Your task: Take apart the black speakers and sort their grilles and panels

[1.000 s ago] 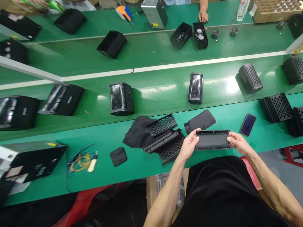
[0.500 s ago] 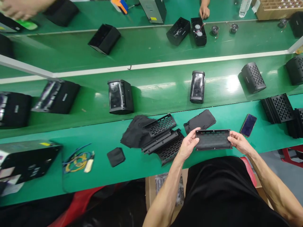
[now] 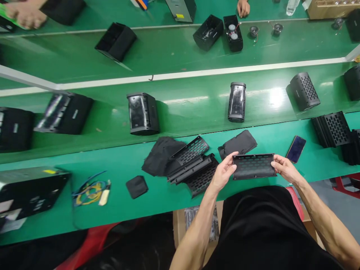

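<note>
Between my two hands is a black speaker grille panel [image 3: 254, 167], its long sides running left to right and its hollow inner side facing me. Dark sheet material seems to cover its slots from inside. My left hand [image 3: 225, 169] pinches the left end, thumb in front. At the opposite end, my right hand [image 3: 284, 168] grips with thumb and fingers. Just beyond the panel lie black cloth sheets [image 3: 239, 144] on the green table. Left of my left hand, several slotted grille panels [image 3: 194, 161] are heaped beside a pile of black cloth [image 3: 161, 155].
Speaker housings stand along the green conveyor, including one [image 3: 143, 113] and another [image 3: 236, 102]. A phone [image 3: 296, 149] lies right of my right hand, near stacked grilles [image 3: 332, 129]. Coiled cables [image 3: 91, 191] lie at left. Co-workers' hands [image 3: 243, 8] show across the line.
The view has shifted slightly. Across the line, a co-worker's hand at upper left has moved down a little, and the far-belt housings have slid left. My hands keep the panel in almost the same place.
</note>
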The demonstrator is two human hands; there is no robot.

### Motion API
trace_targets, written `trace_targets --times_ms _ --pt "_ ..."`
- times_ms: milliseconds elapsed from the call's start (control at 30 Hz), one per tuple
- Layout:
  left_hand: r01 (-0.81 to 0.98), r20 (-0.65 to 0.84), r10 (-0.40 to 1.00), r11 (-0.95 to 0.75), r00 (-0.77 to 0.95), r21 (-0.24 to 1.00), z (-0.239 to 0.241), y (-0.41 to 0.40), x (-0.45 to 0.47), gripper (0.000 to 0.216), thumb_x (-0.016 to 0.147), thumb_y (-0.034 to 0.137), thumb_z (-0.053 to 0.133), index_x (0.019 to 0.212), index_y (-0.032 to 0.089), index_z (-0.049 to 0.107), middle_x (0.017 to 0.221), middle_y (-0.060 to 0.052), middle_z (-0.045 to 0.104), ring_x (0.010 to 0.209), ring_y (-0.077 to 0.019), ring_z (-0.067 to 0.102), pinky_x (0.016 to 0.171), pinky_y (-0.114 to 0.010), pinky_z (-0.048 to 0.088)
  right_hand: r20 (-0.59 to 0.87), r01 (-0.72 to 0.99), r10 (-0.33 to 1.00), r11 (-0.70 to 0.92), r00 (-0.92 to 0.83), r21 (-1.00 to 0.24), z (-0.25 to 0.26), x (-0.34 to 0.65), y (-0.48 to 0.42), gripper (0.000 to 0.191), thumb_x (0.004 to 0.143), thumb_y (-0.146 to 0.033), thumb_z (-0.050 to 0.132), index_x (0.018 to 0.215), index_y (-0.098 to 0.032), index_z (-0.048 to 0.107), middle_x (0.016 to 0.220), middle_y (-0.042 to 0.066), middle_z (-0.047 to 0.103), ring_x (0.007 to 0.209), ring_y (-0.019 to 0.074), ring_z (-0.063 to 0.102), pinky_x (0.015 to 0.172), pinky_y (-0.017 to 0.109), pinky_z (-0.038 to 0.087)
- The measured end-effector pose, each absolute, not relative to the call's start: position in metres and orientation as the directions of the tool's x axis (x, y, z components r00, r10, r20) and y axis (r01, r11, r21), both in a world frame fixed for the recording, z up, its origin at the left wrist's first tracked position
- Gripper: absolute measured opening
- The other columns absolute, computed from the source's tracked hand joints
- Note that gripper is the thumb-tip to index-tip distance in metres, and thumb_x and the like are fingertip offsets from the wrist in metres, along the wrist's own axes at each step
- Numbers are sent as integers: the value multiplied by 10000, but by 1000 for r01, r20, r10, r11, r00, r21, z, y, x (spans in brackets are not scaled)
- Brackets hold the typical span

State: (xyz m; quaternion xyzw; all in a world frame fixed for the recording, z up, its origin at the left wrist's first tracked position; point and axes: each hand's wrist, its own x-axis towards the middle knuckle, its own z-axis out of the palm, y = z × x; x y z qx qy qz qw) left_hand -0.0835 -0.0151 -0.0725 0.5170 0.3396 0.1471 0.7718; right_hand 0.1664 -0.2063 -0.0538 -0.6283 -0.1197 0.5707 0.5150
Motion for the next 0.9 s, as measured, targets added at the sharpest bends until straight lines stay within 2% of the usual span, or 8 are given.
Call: trace_targets --times_ms 133,267,400,500,567,667,767,900 --pt "124 -372 582 420 723 899 -72 -14 -83 702 901 510 779 1497 176 619 1072 -96 711 1126 -278 628 939 -336 501 -618 -450 719 -459 319 -766 -51 166 -203 500 753 -657 894 909 -224 696 640 -50 519 538 113 415 531 267 308" --pt "89 -392 583 479 712 873 -71 -9 -83 791 859 504 832 1534 172 588 1159 -130 729 1181 -300 640 981 -358 515 -622 -483 717 -443 314 -755 -45 168 -197 504 724 -637 922 904 -218 708 643 -47 527 528 101 404 526 260 307" --pt "-72 -435 560 667 705 742 -73 -10 -79 924 812 643 838 1589 253 522 1318 -147 715 1163 -307 683 987 -405 543 -623 -530 720 -414 306 -740 -39 171 -181 505 703 -620 945 904 -224 704 665 -36 557 522 101 437 514 255 375" --pt "-233 -372 534 756 759 612 -76 -19 -69 1014 637 807 869 1480 298 628 1370 -135 711 1198 -346 685 1032 -494 540 -616 -587 729 -369 298 -721 -36 165 -162 520 683 -610 962 922 -234 695 690 -27 595 512 106 484 506 262 451" --pt "-248 -325 509 767 797 592 -79 -25 -60 952 529 732 963 1328 269 730 1286 -127 756 1221 -377 680 1089 -558 507 -606 -602 744 -355 281 -715 -36 156 -150 516 688 -601 964 934 -236 695 698 -23 614 504 108 504 497 264 478" --pt "-245 -328 535 740 778 626 -82 -24 -51 759 587 560 997 1252 273 769 1178 -92 800 1257 -363 671 1176 -576 441 -583 -594 788 -377 197 -711 -44 151 -131 505 709 -600 953 951 -232 706 702 -13 627 509 118 536 504 274 508" --pt "-311 -319 610 704 726 638 -88 -10 -56 713 671 539 952 1318 323 746 1137 -58 818 1278 -347 669 1182 -556 453 -562 -519 803 -400 198 -755 -59 172 -92 575 727 -647 923 1076 -235 725 831 36 695 629 162 636 589 313 572" --pt "-413 -261 664 676 701 611 -107 13 -82 645 685 594 931 1265 361 775 1075 -38 835 1258 -372 699 1146 -569 505 -403 -210 763 -345 505 -915 -73 219 8 699 677 -730 885 1121 -226 695 950 61 723 772 187 688 636 293 582"
